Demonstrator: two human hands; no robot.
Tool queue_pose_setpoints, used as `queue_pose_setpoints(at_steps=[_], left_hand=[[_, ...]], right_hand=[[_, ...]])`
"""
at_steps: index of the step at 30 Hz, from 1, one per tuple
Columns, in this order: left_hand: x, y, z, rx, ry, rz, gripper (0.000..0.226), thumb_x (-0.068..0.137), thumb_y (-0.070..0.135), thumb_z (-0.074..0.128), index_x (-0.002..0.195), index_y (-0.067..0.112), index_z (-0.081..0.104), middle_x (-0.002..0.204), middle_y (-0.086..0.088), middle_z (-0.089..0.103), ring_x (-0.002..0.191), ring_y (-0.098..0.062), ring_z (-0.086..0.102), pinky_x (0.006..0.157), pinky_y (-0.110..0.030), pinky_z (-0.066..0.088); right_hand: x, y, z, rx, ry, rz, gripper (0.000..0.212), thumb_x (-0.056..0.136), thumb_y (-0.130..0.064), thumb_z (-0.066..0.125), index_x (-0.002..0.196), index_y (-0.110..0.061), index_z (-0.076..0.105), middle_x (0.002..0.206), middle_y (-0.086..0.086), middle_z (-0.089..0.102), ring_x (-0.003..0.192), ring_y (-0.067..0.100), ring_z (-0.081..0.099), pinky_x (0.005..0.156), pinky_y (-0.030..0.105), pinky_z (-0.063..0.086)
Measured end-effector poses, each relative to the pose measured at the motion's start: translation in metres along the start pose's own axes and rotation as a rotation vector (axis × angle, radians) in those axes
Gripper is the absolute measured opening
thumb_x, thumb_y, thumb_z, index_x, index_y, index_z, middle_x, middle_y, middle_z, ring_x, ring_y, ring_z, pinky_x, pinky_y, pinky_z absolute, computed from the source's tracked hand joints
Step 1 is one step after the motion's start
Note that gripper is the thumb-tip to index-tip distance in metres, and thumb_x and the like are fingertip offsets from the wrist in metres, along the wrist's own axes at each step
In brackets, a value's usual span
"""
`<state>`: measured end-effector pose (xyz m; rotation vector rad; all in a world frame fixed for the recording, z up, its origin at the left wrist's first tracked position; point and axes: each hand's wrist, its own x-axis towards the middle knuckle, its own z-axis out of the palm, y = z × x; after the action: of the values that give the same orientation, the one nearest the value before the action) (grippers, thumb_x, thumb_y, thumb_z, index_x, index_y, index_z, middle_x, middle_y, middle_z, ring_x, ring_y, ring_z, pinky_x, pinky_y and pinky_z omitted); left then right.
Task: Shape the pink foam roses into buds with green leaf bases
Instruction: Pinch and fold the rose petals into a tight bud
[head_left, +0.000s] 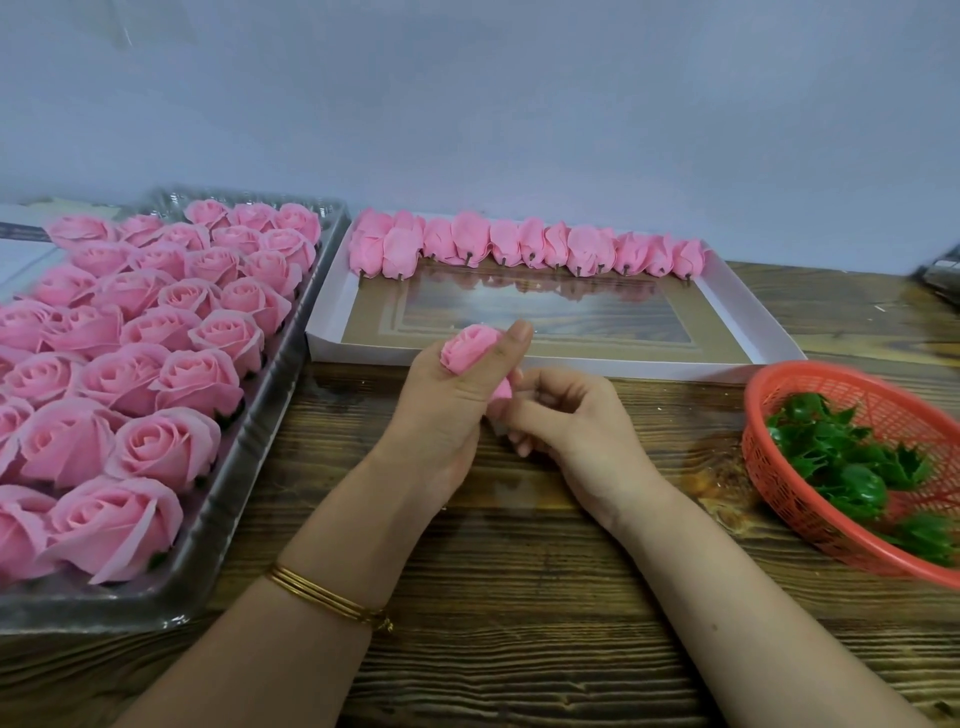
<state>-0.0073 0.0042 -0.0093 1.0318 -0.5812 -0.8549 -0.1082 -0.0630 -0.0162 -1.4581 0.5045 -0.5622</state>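
Bangles (327, 595) on left wrist; left hand (441, 410) grips pink rose (470, 345), thumb raised; right hand (576, 421) fingers pinch base.

text: none legible | labels: none (trays, basket bear no print)

The only camera, a wide-angle one worn on the person's head, looks forward and down at the wooden bench (519, 613) from close above, with the left hand (447, 415) and the right hand (576, 421) near the middle of the view and the pale wall (519, 104) filling the top part.
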Motion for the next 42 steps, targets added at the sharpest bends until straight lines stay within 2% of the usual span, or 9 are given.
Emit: queue_pose_setpoints(at_steps=[5, 9, 12, 18, 20, 26, 32, 36, 42], left_hand=[[-0.001, -0.002, -0.001, 0.315, 0.145, 0.235, 0.027, 0.083, 0.024, 0.074, 0.066, 0.010, 0.058, 0.055, 0.009, 0.056, 0.056, -0.004, 0.052, 0.057, -0.015, 0.044], [-0.003, -0.006, -0.002, 0.541, 0.084, 0.304, 0.031, 0.079, 0.024, 0.079, 0.071, 0.000, 0.060, 0.061, -0.001, 0.059, 0.060, -0.016, 0.054, 0.060, -0.031, 0.048], [-0.007, -0.007, 0.001, 0.674, 0.021, 0.258, 0.026, 0.076, 0.031, 0.076, 0.088, 0.008, 0.072, 0.079, -0.004, 0.073, 0.078, -0.022, 0.068, 0.075, -0.046, 0.055], [-0.008, -0.007, 0.000, 0.763, -0.006, 0.242, 0.010, 0.079, 0.017, 0.077, 0.080, 0.026, 0.071, 0.078, 0.012, 0.072, 0.076, -0.003, 0.067, 0.066, -0.018, 0.052], [-0.009, -0.007, 0.001, 0.771, -0.016, 0.225, 0.009, 0.079, 0.020, 0.077, 0.086, 0.025, 0.074, 0.080, 0.012, 0.073, 0.078, -0.002, 0.067, 0.071, -0.022, 0.054], [-0.008, -0.006, 0.003, 0.728, -0.033, 0.183, 0.011, 0.084, 0.012, 0.073, 0.093, 0.006, 0.074, 0.086, -0.005, 0.075, 0.086, -0.021, 0.070, 0.081, -0.046, 0.056], [-0.006, -0.003, 0.004, 0.381, 0.164, 0.126, 0.025, 0.086, 0.020, 0.072, 0.067, 0.007, 0.063, 0.053, 0.002, 0.060, 0.052, -0.005, 0.055, 0.056, -0.016, 0.048], [-0.001, -0.002, 0.007, 0.137, 0.281, 0.022, 0.024, 0.087, 0.022, 0.071, 0.075, 0.004, 0.060, 0.068, -0.012, 0.055, 0.067, -0.020, 0.051, 0.068, -0.029, 0.045], [-0.003, -0.001, 0.012, 0.012, 0.249, -0.059, 0.025, 0.088, 0.018, 0.070, 0.072, 0.011, 0.052, 0.075, -0.018, 0.055, 0.074, -0.029, 0.055, 0.063, -0.032, 0.051]], right_hand=[[0.005, -0.003, -0.004, 0.261, 0.150, 0.047, 0.027, 0.067, -0.016, 0.060, 0.088, 0.000, 0.062, 0.079, 0.014, 0.060, 0.054, 0.015, 0.047, 0.051, 0.026, 0.036], [0.005, -0.004, -0.005, 0.231, 0.202, 0.017, 0.016, 0.070, -0.026, 0.069, 0.077, -0.013, 0.061, 0.066, 0.002, 0.057, 0.059, 0.014, 0.049, 0.054, 0.026, 0.036], [0.005, -0.002, -0.002, 0.186, 0.204, 0.025, 0.024, 0.069, -0.030, 0.074, 0.084, -0.015, 0.064, 0.080, 0.009, 0.063, 0.076, 0.025, 0.054, 0.066, 0.035, 0.042], [0.003, -0.004, 0.000, 0.220, 0.193, 0.030, 0.042, 0.061, -0.018, 0.082, 0.096, -0.005, 0.063, 0.087, 0.014, 0.062, 0.087, 0.028, 0.059, 0.086, 0.044, 0.045], [0.004, -0.004, -0.001, 0.234, 0.171, 0.027, 0.038, 0.061, -0.018, 0.076, 0.094, -0.006, 0.064, 0.082, 0.010, 0.064, 0.084, 0.026, 0.061, 0.086, 0.042, 0.046], [0.004, -0.001, -0.002, 0.207, 0.170, 0.032, 0.036, 0.062, -0.019, 0.078, 0.094, -0.006, 0.064, 0.082, 0.010, 0.065, 0.083, 0.027, 0.060, 0.077, 0.036, 0.048], [0.008, 0.000, -0.002, 0.260, 0.198, 0.015, 0.015, 0.093, -0.013, 0.053, 0.081, -0.005, 0.060, 0.066, 0.006, 0.057, 0.057, 0.013, 0.051, 0.054, 0.025, 0.038], [0.004, -0.002, 0.000, 0.179, 0.134, -0.013, 0.016, 0.069, -0.009, 0.059, 0.083, -0.004, 0.062, 0.070, 0.005, 0.061, 0.058, 0.012, 0.053, 0.054, 0.022, 0.043], [-0.001, 0.005, 0.010, -0.242, 0.048, -0.171, 0.032, 0.072, 0.005, 0.079, 0.083, -0.020, 0.062, 0.069, -0.011, 0.061, 0.062, 0.010, 0.050, 0.064, 0.024, 0.046]])
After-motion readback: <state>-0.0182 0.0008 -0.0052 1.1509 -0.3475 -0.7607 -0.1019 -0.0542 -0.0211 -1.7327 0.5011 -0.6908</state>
